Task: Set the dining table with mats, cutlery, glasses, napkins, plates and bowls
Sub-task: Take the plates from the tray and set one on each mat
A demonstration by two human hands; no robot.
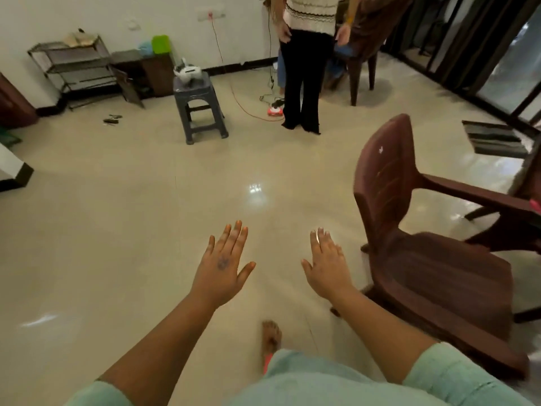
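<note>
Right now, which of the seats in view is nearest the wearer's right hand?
The brown plastic armchair just beside the right hand. The grey plastic stool and the second brown chair stand far off by the wall.

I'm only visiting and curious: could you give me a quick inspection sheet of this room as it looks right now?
Surface: glossy pale tiled floor; no dining table clearly seen.
Job's things: nothing seen.
Clutter: grey plastic stool carrying a white object; metal rack; dark cabinet with a green box on top.
Hands: left hand and right hand both open, fingers straight, holding nothing.
Cables: orange cord running from the wall to a red power strip.
Surroundings: brown plastic chair at right; a standing person beyond.
</note>
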